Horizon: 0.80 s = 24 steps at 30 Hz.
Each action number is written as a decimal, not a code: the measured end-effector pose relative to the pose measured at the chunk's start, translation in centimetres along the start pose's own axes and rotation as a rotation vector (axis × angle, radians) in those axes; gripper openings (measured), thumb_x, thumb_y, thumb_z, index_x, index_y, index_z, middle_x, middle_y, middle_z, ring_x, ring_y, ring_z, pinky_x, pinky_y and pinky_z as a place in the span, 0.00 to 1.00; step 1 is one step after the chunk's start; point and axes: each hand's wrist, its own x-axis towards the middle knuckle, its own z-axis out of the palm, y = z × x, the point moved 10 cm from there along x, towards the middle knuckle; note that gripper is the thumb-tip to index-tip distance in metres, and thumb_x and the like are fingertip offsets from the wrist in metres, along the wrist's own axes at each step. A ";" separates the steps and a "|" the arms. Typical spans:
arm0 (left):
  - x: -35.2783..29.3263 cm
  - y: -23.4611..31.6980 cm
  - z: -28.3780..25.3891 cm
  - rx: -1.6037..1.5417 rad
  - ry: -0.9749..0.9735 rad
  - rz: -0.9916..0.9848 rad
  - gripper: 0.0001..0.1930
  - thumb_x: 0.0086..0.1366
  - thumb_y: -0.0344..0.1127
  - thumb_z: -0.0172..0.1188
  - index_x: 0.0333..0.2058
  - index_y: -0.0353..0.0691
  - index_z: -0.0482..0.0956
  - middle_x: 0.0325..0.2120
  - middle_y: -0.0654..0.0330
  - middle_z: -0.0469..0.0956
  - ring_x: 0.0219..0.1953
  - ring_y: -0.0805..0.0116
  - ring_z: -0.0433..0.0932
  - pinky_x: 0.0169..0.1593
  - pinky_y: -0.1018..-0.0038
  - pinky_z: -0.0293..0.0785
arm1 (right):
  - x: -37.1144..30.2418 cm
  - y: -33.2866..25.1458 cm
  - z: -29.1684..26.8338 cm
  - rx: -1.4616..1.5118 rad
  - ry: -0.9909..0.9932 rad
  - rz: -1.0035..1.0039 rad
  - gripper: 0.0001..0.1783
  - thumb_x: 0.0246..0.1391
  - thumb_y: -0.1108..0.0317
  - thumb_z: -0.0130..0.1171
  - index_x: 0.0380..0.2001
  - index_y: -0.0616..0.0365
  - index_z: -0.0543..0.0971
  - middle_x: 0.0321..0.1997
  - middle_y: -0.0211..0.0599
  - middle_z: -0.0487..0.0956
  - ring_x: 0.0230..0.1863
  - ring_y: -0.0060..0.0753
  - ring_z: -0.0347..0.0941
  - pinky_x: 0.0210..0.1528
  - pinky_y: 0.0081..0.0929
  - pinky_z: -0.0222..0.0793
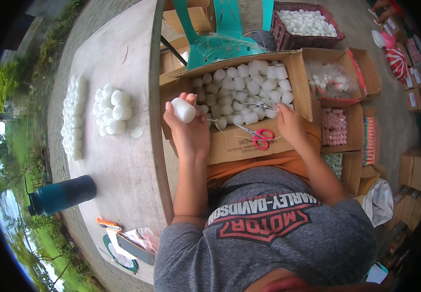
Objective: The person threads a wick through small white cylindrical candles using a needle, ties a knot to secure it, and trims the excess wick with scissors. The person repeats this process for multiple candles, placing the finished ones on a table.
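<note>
My left hand [189, 129] is closed around a short white cylinder [184, 110] that looks like a votive candle, held up at the left of an open cardboard box [210, 150]. Many similar white cylinders [253, 87] fill the box. Over its right part, the fingertips of my right hand [290, 124] are pinched together; what is in them is too small to make out. A thin metal tool [260, 103] lies on the cylinders, its end close to those fingertips. Pink-handled scissors [263, 138] rest on the box's near flap, with a pale string beside them.
On the table [137, 63] at left, white cylinders stand in a long group [75, 119] and a smaller cluster [115, 108]. A dark teal bottle [63, 194] lies there. Ahead, a green chair [220, 48] carries loose strings beside a maroon crate [283, 39]. Goods-filled boxes [342, 100] stand right.
</note>
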 end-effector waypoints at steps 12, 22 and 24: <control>-1.1 -8.3 1.7 -0.228 -0.120 -0.315 0.21 0.66 0.56 0.41 0.41 0.43 0.68 0.42 0.65 0.75 0.42 0.69 0.70 0.51 0.71 0.65 | -0.7 -11.5 2.8 0.846 -0.113 -0.098 0.21 0.53 0.62 0.59 0.47 0.61 0.69 0.39 0.46 0.76 0.36 0.37 0.75 0.36 0.32 0.70; 0.1 -7.9 0.5 -0.257 -0.060 -0.361 0.22 0.68 0.59 0.35 0.39 0.48 0.68 0.48 0.68 0.74 0.57 0.68 0.64 0.59 0.68 0.54 | -2.0 -13.5 -4.4 0.456 0.140 -0.347 0.07 0.49 0.68 0.62 0.29 0.61 0.79 0.23 0.37 0.75 0.21 0.32 0.71 0.23 0.26 0.64; -0.2 -8.1 0.8 -0.265 -0.107 -0.384 0.22 0.68 0.59 0.36 0.40 0.48 0.69 0.47 0.69 0.75 0.57 0.69 0.64 0.57 0.68 0.55 | -2.4 -14.3 -4.9 0.505 0.113 -0.378 0.07 0.48 0.68 0.63 0.27 0.61 0.80 0.21 0.36 0.74 0.19 0.30 0.69 0.21 0.25 0.62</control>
